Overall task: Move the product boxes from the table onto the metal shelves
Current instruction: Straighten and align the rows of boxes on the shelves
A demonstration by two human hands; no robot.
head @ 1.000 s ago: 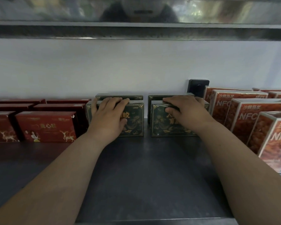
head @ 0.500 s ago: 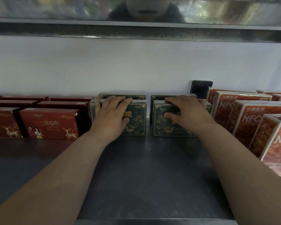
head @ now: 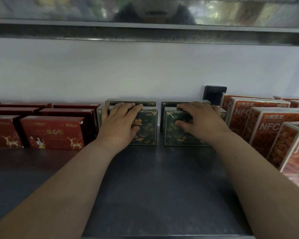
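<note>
Head view, single frame.

- Metal shelf (head: 154,178): dark surface with product boxes standing along the back against a pale wall (head: 145,69). An upper shelf (head: 145,30) crosses the top of the frame.
- Left hand (head: 118,125): grips the left green box (head: 145,130). The fingers (head: 128,106) lie over the box's top edge and the thumb (head: 134,130) presses on the front face. The hand covers the left half of the front. The box stands upright on the shelf, under and in front of the palm.
- Right hand (head: 200,121): grips the right green box (head: 173,133) the same way, fingers over the top edge, thumb on the front face. The hand covers the right half of that front. The box stands upright on the shelf.
- The two held boxes stand side by side with a narrow gap between them.
- Behind each sits another green box, left rear box (head: 130,102) and right rear box (head: 169,104). Whether front and rear boxes touch cannot be told.
- To the left: rows of red boxes (head: 52,133), the nearest one just beside the left green box.
- To the right: orange NFC boxes (head: 266,128) in rows, close beside the right hand.
- A black wall socket (head: 214,94) sits on the wall behind the right rear box.
</note>
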